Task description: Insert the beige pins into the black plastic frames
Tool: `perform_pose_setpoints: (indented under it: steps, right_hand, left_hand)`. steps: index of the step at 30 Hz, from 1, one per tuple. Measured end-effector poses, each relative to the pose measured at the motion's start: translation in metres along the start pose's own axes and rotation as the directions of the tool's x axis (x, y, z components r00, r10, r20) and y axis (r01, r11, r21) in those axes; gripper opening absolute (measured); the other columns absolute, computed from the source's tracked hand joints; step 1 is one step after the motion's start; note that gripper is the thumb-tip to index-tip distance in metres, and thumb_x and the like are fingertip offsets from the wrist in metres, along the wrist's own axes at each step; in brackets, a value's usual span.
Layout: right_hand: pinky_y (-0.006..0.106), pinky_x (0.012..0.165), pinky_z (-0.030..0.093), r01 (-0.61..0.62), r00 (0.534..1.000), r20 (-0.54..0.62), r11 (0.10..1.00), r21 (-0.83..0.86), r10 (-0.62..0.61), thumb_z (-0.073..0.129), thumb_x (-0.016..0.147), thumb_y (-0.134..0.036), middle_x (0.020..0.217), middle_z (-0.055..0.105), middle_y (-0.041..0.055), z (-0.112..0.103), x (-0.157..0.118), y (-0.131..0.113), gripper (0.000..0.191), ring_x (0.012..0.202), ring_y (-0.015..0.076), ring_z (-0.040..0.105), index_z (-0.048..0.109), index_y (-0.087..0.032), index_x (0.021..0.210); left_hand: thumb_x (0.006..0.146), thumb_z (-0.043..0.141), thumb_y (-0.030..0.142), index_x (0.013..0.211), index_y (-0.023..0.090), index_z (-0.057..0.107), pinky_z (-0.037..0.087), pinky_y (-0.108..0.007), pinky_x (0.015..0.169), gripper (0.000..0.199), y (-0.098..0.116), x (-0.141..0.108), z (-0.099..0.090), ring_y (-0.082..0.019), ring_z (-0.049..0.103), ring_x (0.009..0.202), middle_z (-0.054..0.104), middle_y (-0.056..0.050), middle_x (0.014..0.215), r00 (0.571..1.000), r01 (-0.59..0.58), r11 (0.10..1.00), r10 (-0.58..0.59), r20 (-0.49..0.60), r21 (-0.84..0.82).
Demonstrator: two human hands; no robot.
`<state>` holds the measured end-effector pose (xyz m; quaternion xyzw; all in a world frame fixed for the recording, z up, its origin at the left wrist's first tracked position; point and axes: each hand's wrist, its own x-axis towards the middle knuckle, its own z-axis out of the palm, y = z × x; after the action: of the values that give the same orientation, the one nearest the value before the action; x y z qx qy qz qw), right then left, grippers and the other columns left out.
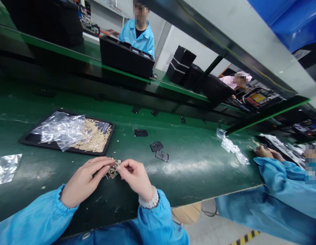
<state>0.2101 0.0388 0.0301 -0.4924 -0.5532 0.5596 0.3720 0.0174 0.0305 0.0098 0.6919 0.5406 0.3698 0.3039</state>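
On the green table, my left hand (pixel 88 177) lies with its fingers stretched out, the fingertips at the edge of a small heap of beige pieces (pixel 112 173). Dark bits show among these pieces. From the other side of the heap, my right hand (pixel 135 175) has thumb and forefinger pinched together; what is between them is too small to make out. Beyond my hands stands a black tray (pixel 107 149) holding many thin beige strips (pixel 94 137) and clear plastic bags (pixel 62 129).
Flat black plastic parts (pixel 141 133) lie scattered across the table (pixel 193 160), two of them close together (pixel 162 156). A clear bag (pixel 6 166) is at the left. Crumpled plastic (pixel 233 148) lies near a co-worker's sleeve (pixel 278 180) at right. Black boxes (pixel 126 56) line the shelf.
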Motion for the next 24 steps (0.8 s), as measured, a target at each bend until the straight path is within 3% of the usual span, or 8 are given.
perform_pose_setpoints:
  steps: [4, 8, 12, 14, 16, 19, 21, 24]
  right_hand:
    - [0.02, 0.052, 0.042, 0.021, 0.997, 0.075, 0.999, -0.05, -0.017, 0.072, 0.082, -0.044, 0.058, 0.058, -0.0046, 0.001, -0.002, -0.001, 0.029, 0.054, 0.0094, 0.051, 0.064, -0.019, 0.069]
    - [0.019, 0.048, 0.041, -0.084, 0.984, 0.162, 0.994, 0.066, 0.072, 0.074, 0.079, -0.054, 0.055, 0.055, -0.0064, 0.004, -0.004, -0.004, 0.038, 0.048, 0.0073, 0.049, 0.063, -0.019, 0.072]
    - [0.018, 0.045, 0.04, -0.072, 0.996, 0.064, 0.973, 0.219, 0.059, 0.068, 0.083, -0.064, 0.054, 0.056, -0.0053, 0.015, -0.007, -0.001, 0.046, 0.045, 0.0072, 0.049, 0.063, -0.018, 0.076]
    - [0.018, 0.044, 0.041, -0.045, 0.999, 0.03, 0.956, 0.289, 0.038, 0.069, 0.081, -0.064, 0.057, 0.058, -0.0043, 0.023, -0.008, 0.002, 0.046, 0.046, 0.0078, 0.051, 0.066, -0.018, 0.083]
    - [0.019, 0.043, 0.041, -0.04, 0.999, 0.046, 0.942, 0.333, 0.026, 0.077, 0.075, -0.061, 0.061, 0.06, -0.0039, 0.032, -0.01, 0.004, 0.045, 0.047, 0.0083, 0.053, 0.068, -0.019, 0.087]
    - [0.019, 0.041, 0.04, -0.068, 0.997, 0.06, 0.918, 0.39, 0.049, 0.082, 0.07, -0.057, 0.057, 0.058, -0.005, 0.042, -0.011, 0.006, 0.042, 0.045, 0.0079, 0.05, 0.068, -0.02, 0.082]
    - [0.019, 0.039, 0.038, -0.111, 0.993, 0.072, 0.899, 0.424, 0.089, 0.083, 0.068, -0.058, 0.052, 0.055, -0.0062, 0.046, -0.011, 0.006, 0.042, 0.042, 0.0074, 0.046, 0.067, -0.02, 0.077]
    - [0.019, 0.038, 0.037, -0.167, 0.984, 0.129, 0.886, 0.432, 0.123, 0.085, 0.064, -0.059, 0.051, 0.056, -0.0062, 0.049, -0.012, 0.006, 0.044, 0.041, 0.0071, 0.045, 0.066, -0.02, 0.073]
  left_hand:
    - [0.086, 0.061, 0.065, 0.099, 0.032, 0.082, 0.061, -0.029, 0.083, 0.041, 0.015, -0.004, -0.002, -0.023, 0.077, 0.091, 0.082, -0.004, 0.101, 1.0, 0.007, 0.995, -0.006, 0.011, -0.098]
    - [0.082, 0.067, 0.064, 0.084, 0.033, 0.082, 0.061, -0.027, 0.079, 0.035, 0.023, -0.011, -0.003, -0.022, 0.077, 0.08, 0.082, -0.002, 0.089, 0.999, 0.042, 0.984, -0.047, -0.024, -0.175]
    - [0.068, 0.077, 0.067, 0.072, 0.029, 0.08, 0.062, -0.029, 0.072, 0.038, 0.027, -0.015, 0.0, -0.024, 0.075, 0.076, 0.079, -0.004, 0.079, 0.966, 0.187, 0.921, -0.236, -0.107, -0.342]
    - [0.059, 0.083, 0.068, 0.068, 0.028, 0.078, 0.062, -0.03, 0.074, 0.041, 0.032, -0.016, 0.002, -0.026, 0.075, 0.086, 0.08, -0.005, 0.086, 0.923, 0.267, 0.811, -0.371, -0.104, -0.52]
    - [0.053, 0.087, 0.068, 0.068, 0.028, 0.079, 0.063, -0.031, 0.072, 0.043, 0.039, -0.016, 0.005, -0.028, 0.074, 0.095, 0.079, -0.006, 0.102, 0.876, 0.332, 0.647, -0.482, -0.031, -0.686]
    - [0.056, 0.088, 0.065, 0.073, 0.027, 0.079, 0.061, -0.032, 0.059, 0.043, 0.047, -0.02, 0.009, -0.022, 0.07, 0.079, 0.077, -0.006, 0.104, 0.829, 0.399, 0.419, -0.545, 0.125, -0.816]
    - [0.059, 0.087, 0.062, 0.071, 0.025, 0.077, 0.059, -0.032, 0.054, 0.04, 0.049, -0.024, 0.013, -0.017, 0.063, 0.066, 0.075, -0.005, 0.098, 0.817, 0.403, 0.336, -0.551, 0.169, -0.851]
    - [0.065, 0.083, 0.05, 0.072, 0.025, 0.073, 0.057, -0.032, 0.05, 0.028, 0.046, -0.03, 0.018, -0.018, 0.063, 0.068, 0.074, -0.004, 0.106, 0.778, 0.407, 0.264, -0.601, 0.181, -0.875]
